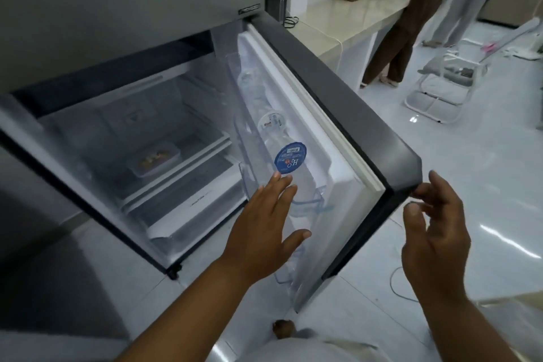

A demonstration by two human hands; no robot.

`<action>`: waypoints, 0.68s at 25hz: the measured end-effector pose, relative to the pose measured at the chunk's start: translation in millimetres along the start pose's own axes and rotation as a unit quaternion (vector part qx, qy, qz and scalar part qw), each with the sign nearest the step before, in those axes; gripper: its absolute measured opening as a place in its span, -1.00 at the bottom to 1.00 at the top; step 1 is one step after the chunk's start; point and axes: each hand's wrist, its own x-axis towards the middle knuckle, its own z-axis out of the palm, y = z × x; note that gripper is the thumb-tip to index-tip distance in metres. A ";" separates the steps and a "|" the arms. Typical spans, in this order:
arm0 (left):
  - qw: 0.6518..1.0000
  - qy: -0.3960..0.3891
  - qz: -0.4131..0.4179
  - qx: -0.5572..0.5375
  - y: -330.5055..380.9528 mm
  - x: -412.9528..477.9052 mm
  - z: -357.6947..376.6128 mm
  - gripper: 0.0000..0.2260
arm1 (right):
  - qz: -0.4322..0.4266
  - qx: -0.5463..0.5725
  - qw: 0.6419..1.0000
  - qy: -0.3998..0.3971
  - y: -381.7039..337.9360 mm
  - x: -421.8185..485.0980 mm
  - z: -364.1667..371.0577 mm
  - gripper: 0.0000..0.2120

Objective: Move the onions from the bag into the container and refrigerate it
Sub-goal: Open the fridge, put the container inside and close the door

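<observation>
Container (pixel 155 162) is sitting on the glass shelf (pixel 188 153) deep inside the fridge, lid on, with pale and brownish lumps showing through that you can take for the onions, so the storing looks done and the step in hand is shutting the door. Nothing is standing beside it on that shelf, and it sits well back from the front edge, so the closing door should not catch it. Moving rightward, your left hand (pixel 266 232) is hovering empty with fingers spread, just below the blue-capped water bottle (pixel 289 161) lying in the door bin (pixel 316 200); whether the fingertips are touching the bin is unclear. Be keeping those fingers out of the gap between the door lining and the cabinet, and pull that hand clear before the door starts swinging. Check too that the bottle is lying fully inside its bin, since a jutting cap could knock the shelf edge. Further right, the fridge door (pixel 352 114) is standing wide open, and your right hand (pixel 435 232) is loosely curled and holding nothing, its fingertips at the door's outer corner. Be pushing from that outer face with a flat palm, steadily and not with a slam, until the gasket seats all round.
</observation>
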 end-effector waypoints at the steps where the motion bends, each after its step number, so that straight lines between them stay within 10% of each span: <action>1: 1.000 0.004 -0.022 -0.009 -7.9 -9.9 -7.2 -0.31 | -0.048 0.001 0.999 -0.021 -7.8 2.9 5.3 -0.57; 10: 0.965 0.042 -0.226 -0.123 -94.3 -78.6 -81.9 -0.30 | -0.282 -0.028 0.895 -0.344 -87.0 20.5 125.8 -0.43; 17: 0.878 0.139 -0.379 -0.259 -119.4 -149.2 -95.4 -0.25 | -0.341 -0.016 0.862 -0.376 -135.8 -19.4 248.2 -0.47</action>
